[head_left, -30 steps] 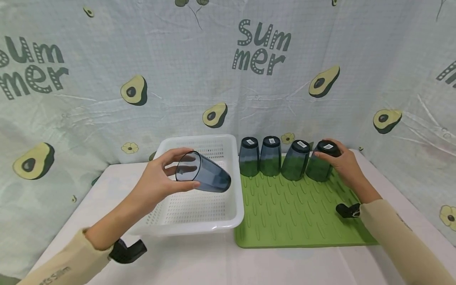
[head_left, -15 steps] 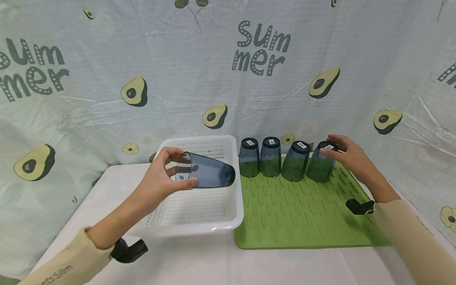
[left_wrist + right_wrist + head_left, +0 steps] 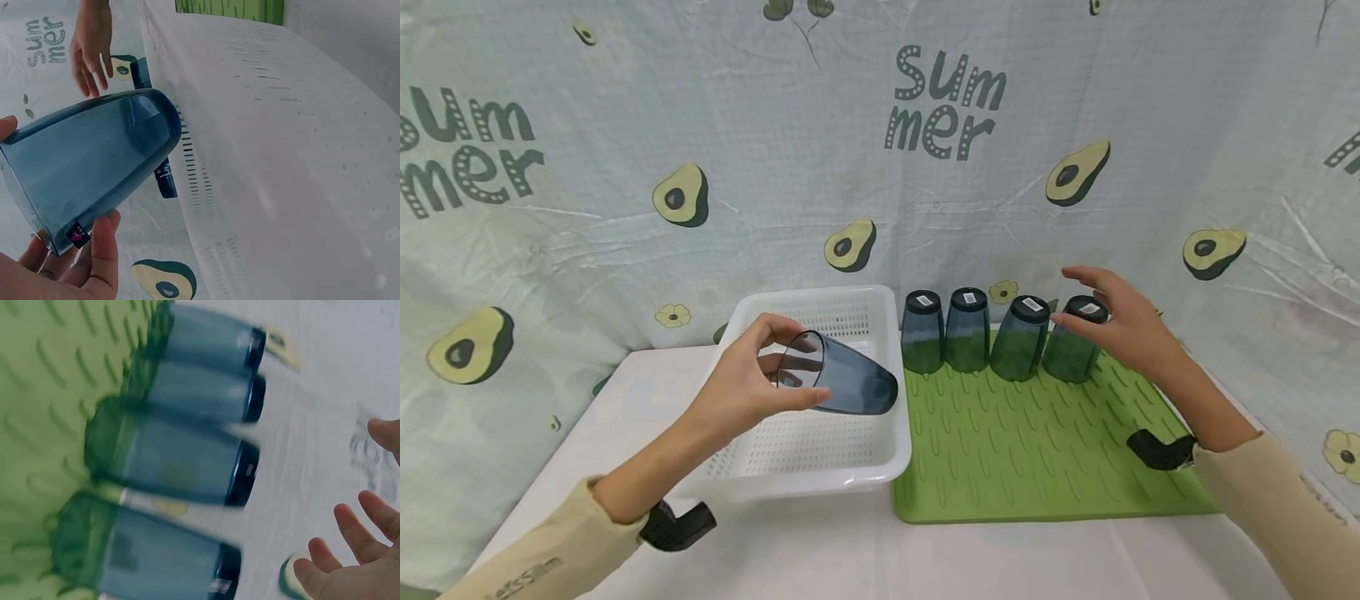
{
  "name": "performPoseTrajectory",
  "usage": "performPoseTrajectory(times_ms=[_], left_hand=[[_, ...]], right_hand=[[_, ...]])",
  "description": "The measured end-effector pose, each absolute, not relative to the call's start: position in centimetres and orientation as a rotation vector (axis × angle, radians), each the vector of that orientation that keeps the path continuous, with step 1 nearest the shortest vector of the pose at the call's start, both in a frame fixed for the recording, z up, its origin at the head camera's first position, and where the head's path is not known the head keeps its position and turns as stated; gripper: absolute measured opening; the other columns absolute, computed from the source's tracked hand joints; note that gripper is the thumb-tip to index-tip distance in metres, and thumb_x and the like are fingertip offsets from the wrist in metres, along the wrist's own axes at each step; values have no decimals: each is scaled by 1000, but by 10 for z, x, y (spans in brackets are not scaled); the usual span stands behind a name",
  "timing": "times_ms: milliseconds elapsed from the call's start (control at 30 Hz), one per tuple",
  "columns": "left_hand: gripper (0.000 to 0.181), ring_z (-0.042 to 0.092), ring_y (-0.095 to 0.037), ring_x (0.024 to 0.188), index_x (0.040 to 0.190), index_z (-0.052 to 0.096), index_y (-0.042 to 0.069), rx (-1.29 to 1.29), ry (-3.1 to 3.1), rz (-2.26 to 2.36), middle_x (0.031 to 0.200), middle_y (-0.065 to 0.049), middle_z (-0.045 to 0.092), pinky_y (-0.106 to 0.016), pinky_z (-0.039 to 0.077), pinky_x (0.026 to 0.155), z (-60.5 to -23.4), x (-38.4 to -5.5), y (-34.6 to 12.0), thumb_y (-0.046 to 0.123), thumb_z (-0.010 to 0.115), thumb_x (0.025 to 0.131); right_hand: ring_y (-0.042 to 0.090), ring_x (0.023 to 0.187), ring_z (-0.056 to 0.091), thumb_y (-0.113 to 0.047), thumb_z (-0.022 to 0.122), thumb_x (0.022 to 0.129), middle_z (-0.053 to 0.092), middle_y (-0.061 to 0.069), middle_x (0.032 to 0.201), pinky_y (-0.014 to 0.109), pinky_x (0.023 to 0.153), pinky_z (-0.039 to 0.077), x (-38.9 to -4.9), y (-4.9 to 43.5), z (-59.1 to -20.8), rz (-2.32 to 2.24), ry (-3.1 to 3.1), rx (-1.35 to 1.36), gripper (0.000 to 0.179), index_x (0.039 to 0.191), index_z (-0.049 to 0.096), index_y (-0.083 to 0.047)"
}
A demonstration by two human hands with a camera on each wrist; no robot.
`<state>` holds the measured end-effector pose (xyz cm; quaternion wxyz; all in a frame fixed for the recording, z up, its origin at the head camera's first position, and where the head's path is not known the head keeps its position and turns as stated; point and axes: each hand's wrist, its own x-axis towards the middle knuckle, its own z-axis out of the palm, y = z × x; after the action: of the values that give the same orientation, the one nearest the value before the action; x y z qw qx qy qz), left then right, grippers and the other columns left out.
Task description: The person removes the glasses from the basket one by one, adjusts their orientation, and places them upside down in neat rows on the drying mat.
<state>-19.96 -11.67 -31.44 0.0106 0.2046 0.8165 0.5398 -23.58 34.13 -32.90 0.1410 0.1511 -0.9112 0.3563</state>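
Observation:
My left hand holds a blue-tinted drinking glass near its rim, thumb on one side and fingers on the other. The glass lies tilted in the air over the white basket, its dark base pointing right; a small dark label shows near its rim. My right hand is at the rightmost upside-down glass, thumb and fingers spread apart. In the right wrist view, a gap separates those fingers from the glass bases.
Several matching glasses stand upside down in a row along the back of a green drying mat, right of the basket. Behind the white-covered table hangs a cloth printed with avocados.
My right hand has let go of the rightmost glass, and its fingers have spread. My left hand keeps the glass over the basket, its tilt shifting, and has moved slightly right.

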Motion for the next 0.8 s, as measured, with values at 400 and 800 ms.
performPoseTrajectory(times_ms=[400,800], left_hand=[[72,68,-31,112,129,44,0,634,2501,1721,126,-18,51,-31,61,82,-315,-197,-118,5,89,73],[72,65,-26,117,130,43,5,654,2439,1794,124,-18,51,-34,60,86,-315,-201,-114,-1,87,74]], right_hand=[[35,142,41,-16,76,93,45,13,153,50,114,37,-227,284,-333,1020,-2580,825,66,151,45,-9],[24,144,41,-8,76,92,42,6,158,36,116,38,-237,242,-349,1449,-2470,1201,70,153,44,-12]])
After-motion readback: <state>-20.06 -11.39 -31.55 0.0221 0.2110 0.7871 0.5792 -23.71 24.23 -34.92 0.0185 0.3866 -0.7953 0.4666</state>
